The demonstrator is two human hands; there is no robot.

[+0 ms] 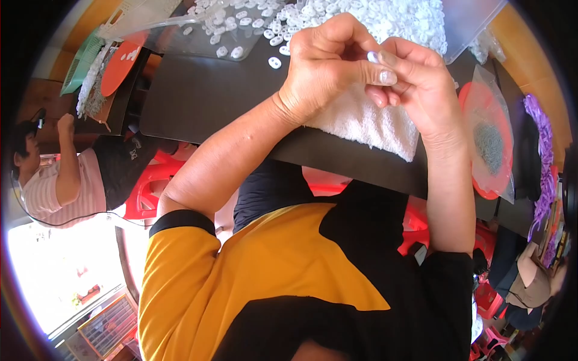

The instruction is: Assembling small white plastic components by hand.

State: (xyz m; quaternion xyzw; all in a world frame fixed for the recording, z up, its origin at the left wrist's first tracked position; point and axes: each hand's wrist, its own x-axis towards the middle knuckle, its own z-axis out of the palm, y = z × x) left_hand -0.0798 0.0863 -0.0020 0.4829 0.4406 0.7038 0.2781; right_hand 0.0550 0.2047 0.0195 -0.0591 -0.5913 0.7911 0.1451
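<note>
My left hand (pixel 325 69) and my right hand (pixel 424 81) meet above the dark table. Their fingertips are closed around a small whitish plastic piece (pixel 373 57), which the fingers partly cover. Beneath them lies a folded white towel (pixel 367 123) at the table's near edge. Just beyond, a large heap of small white oval plastic pieces with dark holes (pixel 361 21) spreads over clear plastic. One loose oval piece (pixel 274 62) sits on the table left of my left hand.
At right, a red plate (pixel 503 174) carries a clear bag of small grey metal parts (pixel 489 147); a purple strip bundle (pixel 539 150) hangs beyond. Far left are an orange-red plate (pixel 120 66), a green basket (pixel 81 60) and a seated person (pixel 66 174). Another person (pixel 530 283) is at right.
</note>
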